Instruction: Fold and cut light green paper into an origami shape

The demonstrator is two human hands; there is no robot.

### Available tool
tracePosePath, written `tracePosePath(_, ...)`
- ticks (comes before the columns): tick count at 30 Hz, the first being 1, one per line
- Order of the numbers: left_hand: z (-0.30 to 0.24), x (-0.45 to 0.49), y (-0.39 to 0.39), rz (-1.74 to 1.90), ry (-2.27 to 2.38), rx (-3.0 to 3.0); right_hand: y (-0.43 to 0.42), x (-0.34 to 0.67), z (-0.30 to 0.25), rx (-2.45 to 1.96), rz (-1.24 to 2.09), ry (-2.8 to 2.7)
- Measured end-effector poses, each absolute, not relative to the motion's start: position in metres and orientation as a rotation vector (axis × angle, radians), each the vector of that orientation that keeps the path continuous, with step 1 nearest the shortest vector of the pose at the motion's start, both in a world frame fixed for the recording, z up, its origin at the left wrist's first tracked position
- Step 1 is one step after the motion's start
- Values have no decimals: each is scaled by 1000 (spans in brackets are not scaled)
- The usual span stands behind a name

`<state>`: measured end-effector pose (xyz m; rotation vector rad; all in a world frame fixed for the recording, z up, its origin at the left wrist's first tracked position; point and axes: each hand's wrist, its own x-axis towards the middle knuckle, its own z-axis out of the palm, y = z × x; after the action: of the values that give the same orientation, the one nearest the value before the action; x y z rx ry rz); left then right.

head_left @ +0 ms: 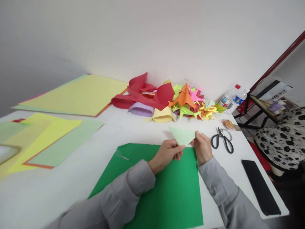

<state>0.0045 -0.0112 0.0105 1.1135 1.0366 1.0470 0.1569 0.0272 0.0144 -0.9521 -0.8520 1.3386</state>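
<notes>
A pale green piece of paper, folded to a triangle, is held up between my two hands. My left hand pinches its lower corner between thumb and fingers. At its right corner, my right hand grips it with the fingers closed. Both hands are over the far edge of a large green sheet that lies flat on the white table. Black-handled scissors rest just right of my right hand, partly spread. The fingertips behind the paper are partly hidden.
Folded paper stars and curled red paper pieces are heaped by the wall. Coloured sheets lie at left. Two plastic bottles are at back right, a black phone-like slab near the right edge. A person in a patterned garment sits at right.
</notes>
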Motion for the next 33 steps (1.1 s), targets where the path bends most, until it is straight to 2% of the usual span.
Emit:
tracePosePath(10, 16, 4, -12, 1100, 1072, 1056, 31, 163, 22, -845, 1454, -724)
tracePosePath(16, 12, 4, -9, 1191, 1074, 982, 12, 149, 19, -945, 1465, -1367)
tracePosePath(19, 11, 3, -9, 1221, 1086, 982, 5, 144, 18, -940, 1433, -1523)
tracePosePath(33, 16, -1, -8, 1116, 990, 1026, 9, 148, 8, -900, 1464, -1314)
